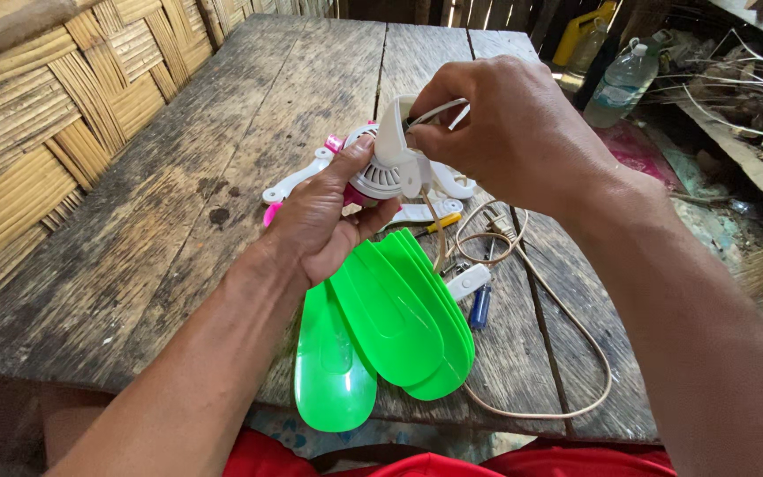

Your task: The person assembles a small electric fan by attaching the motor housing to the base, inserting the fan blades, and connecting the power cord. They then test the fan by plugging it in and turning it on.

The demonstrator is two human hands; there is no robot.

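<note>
wooden table (222, 177), hands (both) gripping upright fan motor (392, 163)

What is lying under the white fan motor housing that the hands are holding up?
Below the white motor housing lie white bracket pieces, pink parts and stacked green blades on the wooden table. The hands hide what lies directly beneath it.

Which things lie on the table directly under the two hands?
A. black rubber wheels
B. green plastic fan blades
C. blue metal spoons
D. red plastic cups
B: a stack of bright green fan blades lies on the wooden table, just below the left hand and right hand, which hold a white fan part.
</note>
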